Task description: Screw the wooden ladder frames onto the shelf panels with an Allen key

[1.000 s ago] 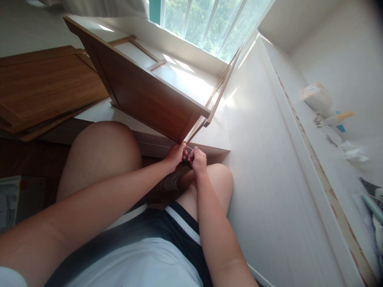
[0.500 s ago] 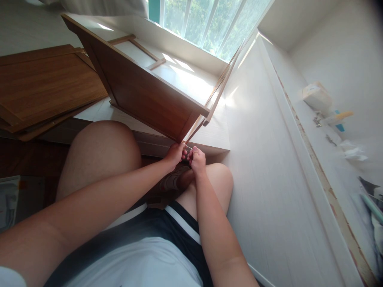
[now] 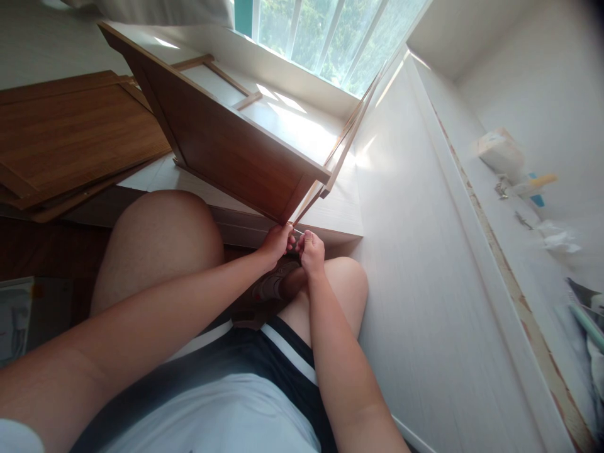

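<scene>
A brown wooden panel frame [image 3: 226, 145], joined to a second wooden side [image 3: 346, 141] at the right, leans over the pale ledge. Its lowest corner points toward me. My left hand [image 3: 276, 245] is closed at that corner, with the thumb up against the wood and the fingers curled. Just to its right, my right hand [image 3: 311, 251] pinches a thin metal rod [image 3: 299, 233], perhaps a hex key. The rod runs from my right fingers to the corner beside my left hand. Its far tip is hidden, and so is any screw there.
More wooden panels [image 3: 75, 135] lie stacked at the left. The ledge [image 3: 330, 220] sits below the window [image 3: 321, 38]. A tall white board [image 3: 453, 264] closes off my right side; behind it are a white box [image 3: 500, 151] and small items. My knees flank my hands.
Almost nothing differs. Both hands stay at the corner with the rod between them, and the wooden frame has not moved noticeably.
</scene>
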A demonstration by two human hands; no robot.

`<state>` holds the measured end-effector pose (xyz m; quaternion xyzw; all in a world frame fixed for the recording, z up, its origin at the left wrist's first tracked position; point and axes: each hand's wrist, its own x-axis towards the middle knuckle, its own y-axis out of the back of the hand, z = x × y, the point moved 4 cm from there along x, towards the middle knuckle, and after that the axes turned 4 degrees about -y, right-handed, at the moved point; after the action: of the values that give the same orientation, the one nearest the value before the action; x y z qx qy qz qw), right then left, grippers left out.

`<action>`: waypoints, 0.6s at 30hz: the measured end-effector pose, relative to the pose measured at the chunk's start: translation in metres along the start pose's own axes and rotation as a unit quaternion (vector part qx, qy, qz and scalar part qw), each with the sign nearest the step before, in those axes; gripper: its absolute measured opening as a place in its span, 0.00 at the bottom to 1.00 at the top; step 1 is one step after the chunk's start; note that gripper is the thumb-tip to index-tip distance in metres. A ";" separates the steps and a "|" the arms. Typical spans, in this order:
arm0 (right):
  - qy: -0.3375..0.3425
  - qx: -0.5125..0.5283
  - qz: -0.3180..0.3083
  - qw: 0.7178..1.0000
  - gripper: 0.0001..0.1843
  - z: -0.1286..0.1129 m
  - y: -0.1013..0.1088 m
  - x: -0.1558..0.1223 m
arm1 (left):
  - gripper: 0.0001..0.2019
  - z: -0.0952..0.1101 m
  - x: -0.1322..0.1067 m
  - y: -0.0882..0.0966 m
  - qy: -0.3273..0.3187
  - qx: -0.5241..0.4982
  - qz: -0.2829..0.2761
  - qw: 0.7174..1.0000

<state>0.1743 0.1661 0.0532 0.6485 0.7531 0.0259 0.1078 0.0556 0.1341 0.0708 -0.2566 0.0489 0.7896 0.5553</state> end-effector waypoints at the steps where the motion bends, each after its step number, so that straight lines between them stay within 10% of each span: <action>1: 0.000 0.003 0.001 1.000 0.26 -0.001 0.000 0.000 | 0.12 0.000 0.000 0.000 0.000 0.000 -0.001 1.000; 18: -0.034 0.015 -0.007 0.999 0.26 -0.005 -0.001 -0.004 | 0.12 -0.001 0.002 0.001 0.000 -0.002 0.000 1.000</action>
<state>0.1725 0.1626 0.0579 0.6456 0.7536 -0.0084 0.1235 0.0548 0.1351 0.0694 -0.2579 0.0474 0.7898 0.5545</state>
